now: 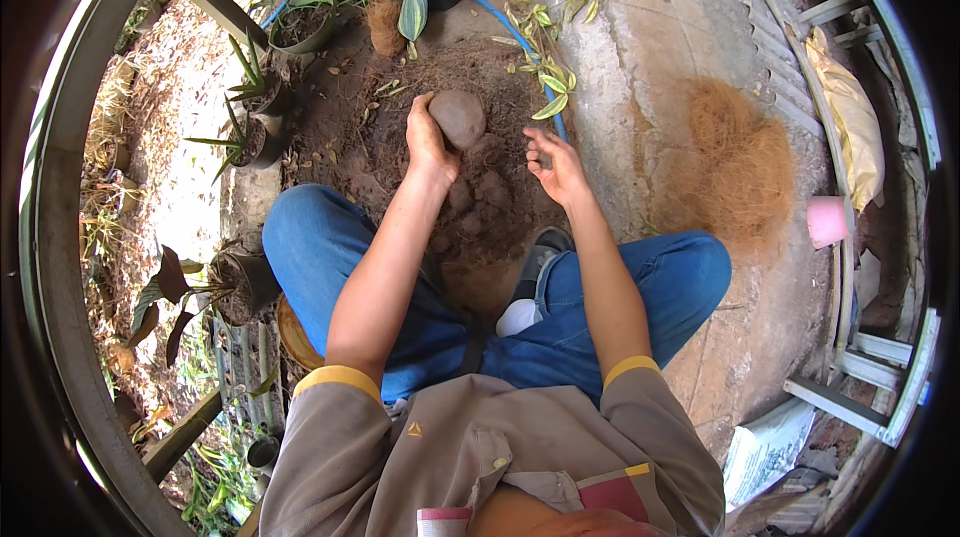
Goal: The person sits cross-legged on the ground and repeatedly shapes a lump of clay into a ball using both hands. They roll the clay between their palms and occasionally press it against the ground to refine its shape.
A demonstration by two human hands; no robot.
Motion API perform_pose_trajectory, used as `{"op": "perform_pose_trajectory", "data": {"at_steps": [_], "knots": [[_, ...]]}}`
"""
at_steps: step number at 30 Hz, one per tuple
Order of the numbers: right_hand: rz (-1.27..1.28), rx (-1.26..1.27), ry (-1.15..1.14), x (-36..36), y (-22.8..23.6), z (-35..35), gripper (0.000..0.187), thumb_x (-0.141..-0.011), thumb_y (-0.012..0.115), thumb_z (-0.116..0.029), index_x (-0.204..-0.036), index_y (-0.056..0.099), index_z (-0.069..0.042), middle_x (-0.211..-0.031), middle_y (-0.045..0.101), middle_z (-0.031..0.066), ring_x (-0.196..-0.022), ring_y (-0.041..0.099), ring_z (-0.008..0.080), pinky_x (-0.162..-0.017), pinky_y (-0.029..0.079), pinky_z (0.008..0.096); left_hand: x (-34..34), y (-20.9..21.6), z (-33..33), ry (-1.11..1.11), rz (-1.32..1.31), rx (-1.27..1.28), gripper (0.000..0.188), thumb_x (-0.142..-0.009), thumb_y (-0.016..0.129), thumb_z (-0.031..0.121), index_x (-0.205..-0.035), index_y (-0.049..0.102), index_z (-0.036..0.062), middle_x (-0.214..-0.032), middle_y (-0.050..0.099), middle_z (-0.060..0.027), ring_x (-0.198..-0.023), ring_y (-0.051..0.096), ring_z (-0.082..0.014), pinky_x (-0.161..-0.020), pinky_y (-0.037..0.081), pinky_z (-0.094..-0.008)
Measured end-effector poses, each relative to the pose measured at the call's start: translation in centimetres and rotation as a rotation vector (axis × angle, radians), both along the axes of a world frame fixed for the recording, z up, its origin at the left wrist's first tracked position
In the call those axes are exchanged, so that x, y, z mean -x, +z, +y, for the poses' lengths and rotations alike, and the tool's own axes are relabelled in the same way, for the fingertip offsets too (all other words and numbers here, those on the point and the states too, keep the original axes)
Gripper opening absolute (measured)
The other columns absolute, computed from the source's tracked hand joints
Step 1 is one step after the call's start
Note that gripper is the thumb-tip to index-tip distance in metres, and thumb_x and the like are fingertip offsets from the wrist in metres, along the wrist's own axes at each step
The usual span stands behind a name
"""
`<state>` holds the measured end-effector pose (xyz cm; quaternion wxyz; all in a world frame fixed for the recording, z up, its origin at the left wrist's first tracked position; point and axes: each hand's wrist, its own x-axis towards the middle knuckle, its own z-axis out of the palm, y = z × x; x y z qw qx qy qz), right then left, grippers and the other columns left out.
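Note:
My left hand [427, 142] is cupped around the side of a smooth, round, grey-brown ball of soil [459, 117], holding it above the dirt. To its right, my right hand [555, 165] hovers with loosely bent fingers apart and nothing visible in them. Between and below the hands lies a heap of dark loose soil [485, 199] with several lumps. A small fibre-wrapped plant ball [384, 27] stands beyond the left hand, beside broad striped leaves [413, 12].
Potted plants [262, 142] line the left side. A blue hose [515, 32] curves behind the soil, with leafy yellow-green cuttings [555, 87] over it. Tangled coconut fibre [735, 167] lies on the concrete at right, near a pink pot [827, 222] and metal racks [850, 397].

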<state>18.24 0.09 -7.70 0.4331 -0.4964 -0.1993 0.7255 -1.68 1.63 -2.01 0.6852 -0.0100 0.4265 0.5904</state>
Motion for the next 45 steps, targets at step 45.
{"op": "perform_pose_trajectory", "data": {"at_steps": [45], "knots": [[0.401,-0.027,-0.032,3.0,3.4,0.3,0.022,-0.095,0.050,-0.024,-0.108,0.054,-0.008,-0.085,0.053,0.0021,-0.069,0.049,0.0105,-0.055,0.039,0.0223,-0.5,-0.1,-0.6,-0.032,0.075,0.010,0.046,-0.090,0.038,0.041,-0.110,0.054,0.0018,-0.105,0.060,-0.0143,-0.098,0.059,-0.0264,-0.087,0.047,-0.0416]]}}
